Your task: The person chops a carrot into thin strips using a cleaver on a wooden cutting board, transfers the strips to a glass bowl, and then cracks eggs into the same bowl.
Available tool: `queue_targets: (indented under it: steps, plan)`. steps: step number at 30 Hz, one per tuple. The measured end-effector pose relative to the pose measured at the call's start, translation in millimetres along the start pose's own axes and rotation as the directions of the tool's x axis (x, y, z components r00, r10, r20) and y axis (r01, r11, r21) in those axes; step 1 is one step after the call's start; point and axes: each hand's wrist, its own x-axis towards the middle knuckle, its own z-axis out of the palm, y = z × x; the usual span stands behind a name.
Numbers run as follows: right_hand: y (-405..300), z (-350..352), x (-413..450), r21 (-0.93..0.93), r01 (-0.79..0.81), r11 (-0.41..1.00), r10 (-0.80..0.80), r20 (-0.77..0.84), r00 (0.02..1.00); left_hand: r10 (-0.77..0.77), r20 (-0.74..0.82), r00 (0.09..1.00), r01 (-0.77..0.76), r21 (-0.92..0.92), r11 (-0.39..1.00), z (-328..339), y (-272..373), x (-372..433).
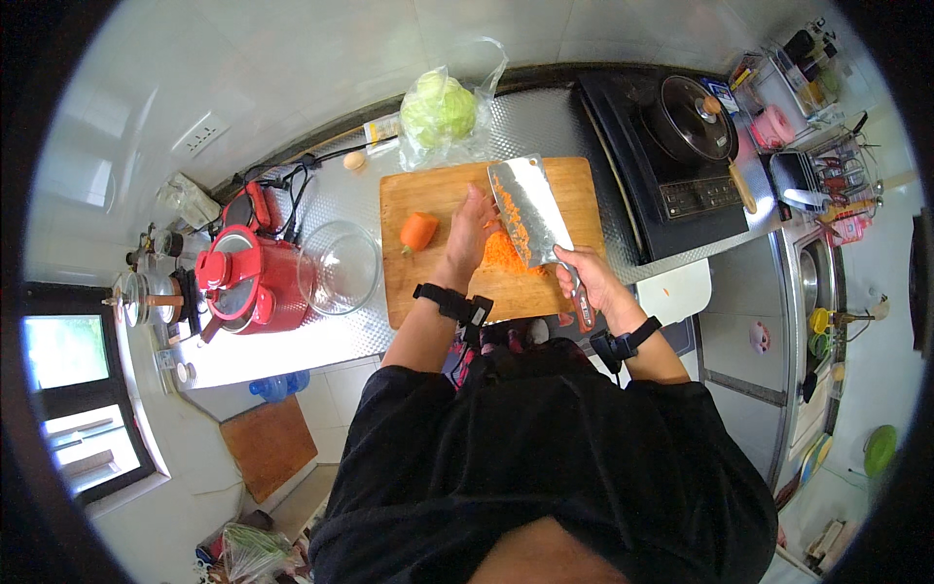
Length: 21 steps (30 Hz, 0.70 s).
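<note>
My right hand [589,274] grips the handle of a cleaver [536,208], its broad blade tilted up with orange carrot bits stuck along one face. Close to the blade's left edge is my left hand [467,237], fingers extended and partly hidden. I see nothing held in it. Below the blade, a pile of finely chopped carrot [503,252] lies on a wooden cutting board [408,288]. A cut piece of carrot [419,231] rests on the board's left part, apart from my hands.
Left of the board stand a glass bowl [339,269] and a red pot-shaped appliance [273,288]. Behind it are a bagged cabbage [438,109] and an egg [354,160]. To the right, a lidded pan [693,120] sits on a black cooktop [620,139]. A white tray [675,292] is below the counter edge.
</note>
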Motion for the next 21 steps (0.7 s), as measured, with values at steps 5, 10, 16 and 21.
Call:
queue_targets:
  steps: [5,10,16,21]
  plan:
    - [4,0,-2,-0.117,0.083,0.990,-0.081,0.027,0.996,0.148,-0.095,0.984,-0.116,0.283,0.952,19,10,1]
    - [8,8,-2,-0.069,0.131,0.989,-0.136,-0.078,0.988,0.658,0.449,0.604,-0.556,0.829,-0.056,27,-22,-12]
    - [27,9,-4,-0.051,0.233,0.971,-0.234,-0.006,0.972,0.418,0.515,0.749,-0.617,0.772,0.154,54,-60,-20]
    - [19,12,-11,0.068,-0.012,0.998,0.016,-0.060,0.998,0.344,0.539,0.769,-0.539,0.836,-0.105,48,-65,-11]
